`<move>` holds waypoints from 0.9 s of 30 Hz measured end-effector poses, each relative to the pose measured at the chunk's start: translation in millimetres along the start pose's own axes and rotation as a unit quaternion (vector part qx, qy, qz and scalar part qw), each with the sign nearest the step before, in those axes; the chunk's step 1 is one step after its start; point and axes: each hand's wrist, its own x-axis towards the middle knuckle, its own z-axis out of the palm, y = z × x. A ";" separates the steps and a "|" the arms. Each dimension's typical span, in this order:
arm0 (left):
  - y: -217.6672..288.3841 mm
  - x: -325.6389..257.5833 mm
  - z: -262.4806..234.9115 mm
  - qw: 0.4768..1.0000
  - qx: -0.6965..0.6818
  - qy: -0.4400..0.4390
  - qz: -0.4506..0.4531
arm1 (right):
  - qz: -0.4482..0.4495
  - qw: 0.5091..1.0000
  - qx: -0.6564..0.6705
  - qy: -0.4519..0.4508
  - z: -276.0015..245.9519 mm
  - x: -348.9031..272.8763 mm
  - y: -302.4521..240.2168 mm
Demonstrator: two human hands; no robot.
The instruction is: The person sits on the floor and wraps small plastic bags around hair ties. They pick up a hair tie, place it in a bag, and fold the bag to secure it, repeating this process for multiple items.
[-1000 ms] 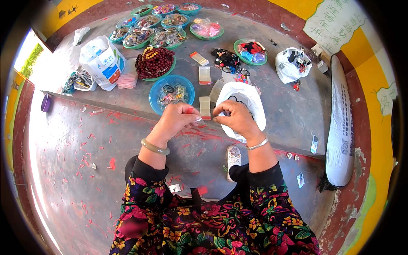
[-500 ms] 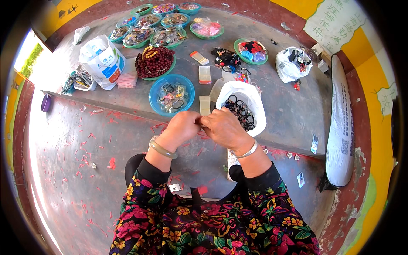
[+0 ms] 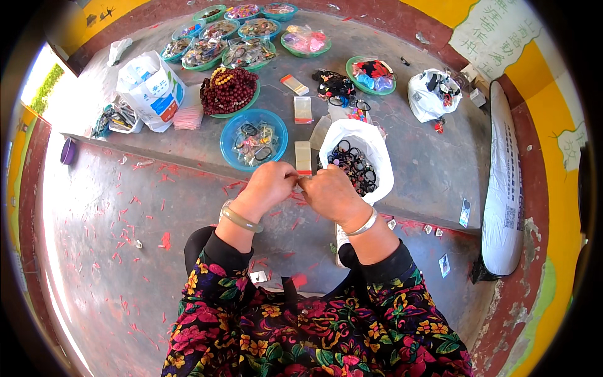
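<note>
Both hands have drawn together; left hand (image 3: 271, 185) and right hand (image 3: 328, 191) pinch a small piece (image 3: 300, 181) (barely visible) near the bag (image 3: 377, 147).

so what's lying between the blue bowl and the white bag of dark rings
A small clear packet lies on the grey ledge between the blue bowl and the white bag, just beyond the fingertips of both hands. The head view shows it.

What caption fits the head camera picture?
Two hands, left hand and right hand, meet over a white bag of dark rings.
</note>
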 end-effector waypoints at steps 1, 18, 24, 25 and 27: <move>-0.4 1.0 1.0 1.000 0.004 -0.010 0.007 | 0.004 1.000 -0.003 -0.008 1.1 -0.4 0.1; 2.7 -1.1 9.5 0.995 0.080 -0.036 0.037 | 0.064 0.994 0.027 -0.079 12.2 -3.3 1.8; 5.2 -4.4 9.0 0.994 0.090 -0.001 0.060 | 0.095 0.993 0.014 -0.066 15.3 -4.5 -2.7; 5.4 -3.8 9.7 0.994 0.095 -0.011 0.053 | 0.093 0.992 0.007 -0.086 13.4 -3.5 -2.3; 6.2 -4.2 9.7 0.993 0.104 -0.015 0.045 | 0.089 0.990 0.002 -0.106 12.6 -2.9 -2.5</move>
